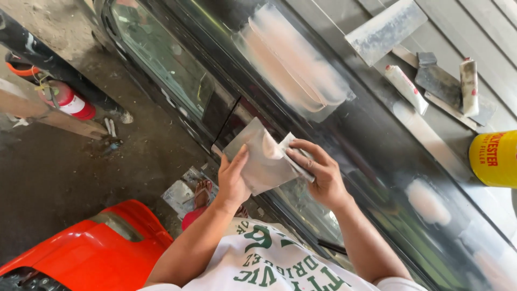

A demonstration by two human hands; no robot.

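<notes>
Both hands meet at the centre of the frame, right over the dark car body (371, 140). The left hand (232, 180) has a flat grey metal plate (258, 156) in its grip: thumb up along the plate's lower left edge, remaining fingers hidden behind it, so that grip is closed on the plate. The plate sits tilted, its long axis running from lower right up toward upper left, one corner pointing up at the window (161, 59).

The right hand (320, 175) comes in from the right and is touching the plate's right edge, fingers curled and pinched around a smaller pale scraper (296, 156) laid against the plate. So the two tools lie in contact, with the scraper just to the right of the plate's middle (whether there is any filler between them I cannot tell).

Up above, centre of the frame, a broad pinkish filler patch (293, 64) is smeared across the black panel, well apart from the hands, up and to the right of the plate. Of the two hands, the right is the nearer to it.

Further right on the car's grey surface (479, 32) lie a wide spreader (385, 29), two tubes (406, 87), and a yellow can (493, 159) at the right edge. At lower left, a red car panel (91, 248).
</notes>
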